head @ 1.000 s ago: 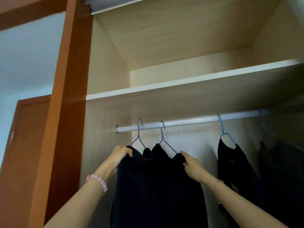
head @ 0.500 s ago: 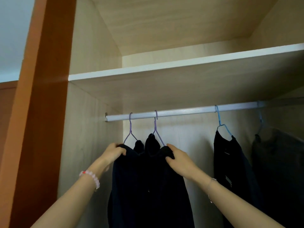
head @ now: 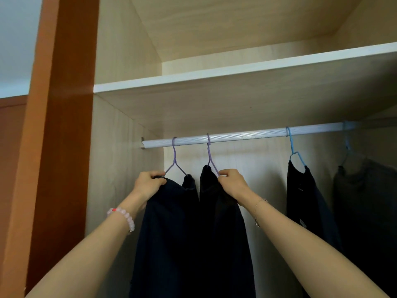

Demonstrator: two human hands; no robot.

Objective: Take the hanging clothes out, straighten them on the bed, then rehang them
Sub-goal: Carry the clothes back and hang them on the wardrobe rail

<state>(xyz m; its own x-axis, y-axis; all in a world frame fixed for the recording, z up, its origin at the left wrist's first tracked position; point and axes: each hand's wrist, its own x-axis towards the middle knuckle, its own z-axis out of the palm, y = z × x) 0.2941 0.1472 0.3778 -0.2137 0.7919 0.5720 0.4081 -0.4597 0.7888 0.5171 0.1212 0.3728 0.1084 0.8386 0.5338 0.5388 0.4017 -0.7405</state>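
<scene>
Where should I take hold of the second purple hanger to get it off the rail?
Grip the second purple hanger at its twisted neck, just under the hook, coming from below and the front. The right hand already pinches its right shoulder beside the dark garment. The hook wraps over the rail, so lifting straight up probably frees it.

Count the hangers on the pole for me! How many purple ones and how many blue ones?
Purple hangers: 2
Blue hangers: 2 (the far right one is dim, so its colour is less sure)
Total: 4 hangers on the rail
</scene>
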